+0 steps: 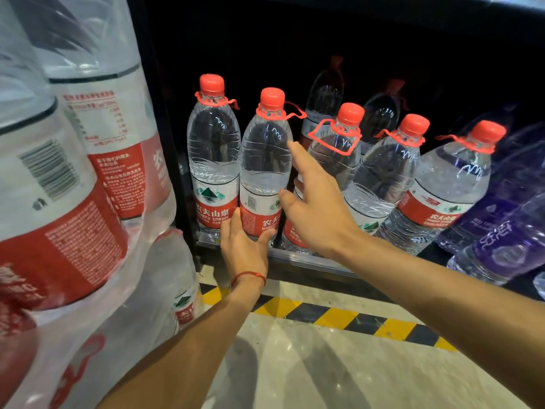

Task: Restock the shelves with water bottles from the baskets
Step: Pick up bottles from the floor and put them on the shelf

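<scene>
At shelf front (298, 257): clear red-capped plastic water bottle (265, 169), likely heavy, slick.
Your left hand (244, 249): fingers curl round its label; hold there.
Your right hand (315, 211): fingers spread.

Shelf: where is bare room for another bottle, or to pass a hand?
Crowded: the front red-capped bottles stand shoulder to shoulder, purple bottles pack the right, and the left hand and right hand are at the second bottle. Probably free: the dark back-left corner behind the first two, left of the back-row bottles, though dim. A hand could pass above the caps.
</scene>
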A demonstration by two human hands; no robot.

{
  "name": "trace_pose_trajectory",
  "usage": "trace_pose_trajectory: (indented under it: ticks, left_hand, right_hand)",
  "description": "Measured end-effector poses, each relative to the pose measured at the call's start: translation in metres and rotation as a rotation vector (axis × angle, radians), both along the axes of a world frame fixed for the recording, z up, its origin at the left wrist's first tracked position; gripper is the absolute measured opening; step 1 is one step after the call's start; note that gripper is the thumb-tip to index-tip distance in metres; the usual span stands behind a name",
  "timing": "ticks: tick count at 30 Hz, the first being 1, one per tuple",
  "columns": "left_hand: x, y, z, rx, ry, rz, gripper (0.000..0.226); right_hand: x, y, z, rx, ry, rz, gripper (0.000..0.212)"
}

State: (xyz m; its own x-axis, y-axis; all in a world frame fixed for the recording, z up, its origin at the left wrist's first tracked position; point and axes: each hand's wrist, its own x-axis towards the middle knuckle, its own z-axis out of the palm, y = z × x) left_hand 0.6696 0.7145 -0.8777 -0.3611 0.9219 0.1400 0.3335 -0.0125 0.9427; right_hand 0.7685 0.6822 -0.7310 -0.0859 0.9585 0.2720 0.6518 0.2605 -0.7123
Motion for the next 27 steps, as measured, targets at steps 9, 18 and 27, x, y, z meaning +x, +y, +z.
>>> trace_pose_trajectory:
  ticks: [9,18,27]
  left_hand:
    - [-0.024,-0.022,0.028,0.192,0.150,-0.079,0.054]
    - [-0.047,-0.056,0.087,0.364,0.899,-0.253,0.049]
    - [-0.021,-0.068,0.114,0.205,1.226,-0.422,0.057]
  right_hand:
    - [0.020,-0.023,0.005,0.215,-0.331,0.016,0.036]
    - [0.059,-0.059,-0.004,0.304,-0.520,-0.078,0.043]
    - [0.105,-0.088,-0.023,0.274,-0.682,-0.162,0.042]
